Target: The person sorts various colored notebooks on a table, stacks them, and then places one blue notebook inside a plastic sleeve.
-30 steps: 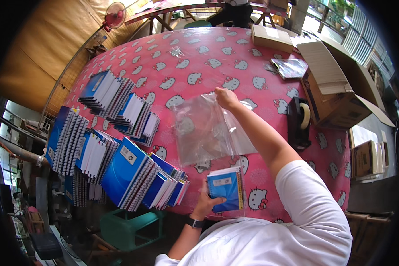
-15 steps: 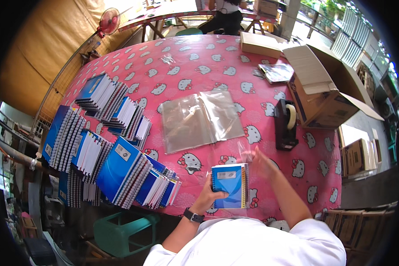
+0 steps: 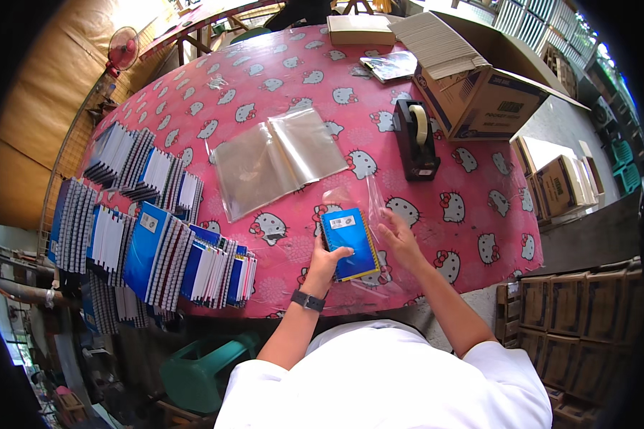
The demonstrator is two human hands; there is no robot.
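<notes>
A plain white short-sleeved shirt of soft cloth (image 3: 386,379) is worn, its sleeves ending above the elbows, so that both forearms are left bare. A dark wristwatch with a black band (image 3: 307,300) is strapped around the left wrist; the right wrist is left unadorned
</notes>
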